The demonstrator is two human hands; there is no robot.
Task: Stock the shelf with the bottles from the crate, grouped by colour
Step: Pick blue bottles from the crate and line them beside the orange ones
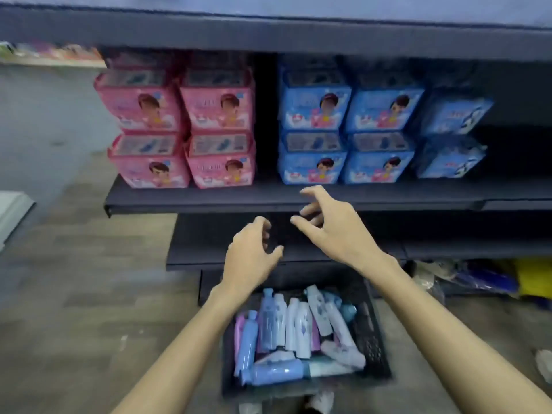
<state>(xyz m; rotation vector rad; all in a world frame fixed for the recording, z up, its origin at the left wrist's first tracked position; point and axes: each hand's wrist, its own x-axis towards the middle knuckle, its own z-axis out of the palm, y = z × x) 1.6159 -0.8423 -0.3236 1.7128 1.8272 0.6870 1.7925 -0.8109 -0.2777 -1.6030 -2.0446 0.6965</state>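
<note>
Bottles lay heaped in the crate on the floor below the shelf, probably light, stiff and slippery plastic, best gripped round the body, while both hands' fingers hovered spread and empty above the crate.

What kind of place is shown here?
Probably a shop aisle: dark shelves hold stacked pink packs and blue packs facing outward, and a crate of bottles stands on the floor.
</note>
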